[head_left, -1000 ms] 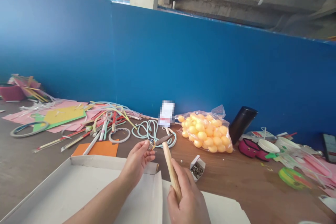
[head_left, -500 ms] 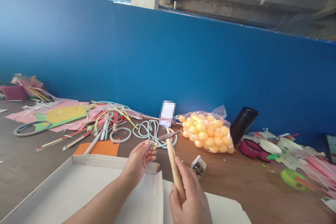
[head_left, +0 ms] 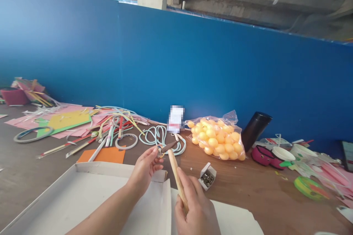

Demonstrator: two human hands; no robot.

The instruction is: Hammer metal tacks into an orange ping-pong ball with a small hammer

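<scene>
Left hand: your left hand (head_left: 145,170) pinches a small shiny piece (head_left: 159,151) between thumb and fingertips, raised over the far edge of the white tray (head_left: 82,198).
Right hand: your right hand (head_left: 194,209) is wrapped round the wooden handle of a small hammer (head_left: 174,167). Its dark head is at the piece, touching or just short of it.
Finger risk: a tap landing off the piece would likely strike your fingertips.
Piece risk: unsupported in the air, it could spring from the pinch onto the cluttered desk (head_left: 248,187).
Nearby risk: a wide swing could tip the open box of metal bits (head_left: 207,178).
</scene>
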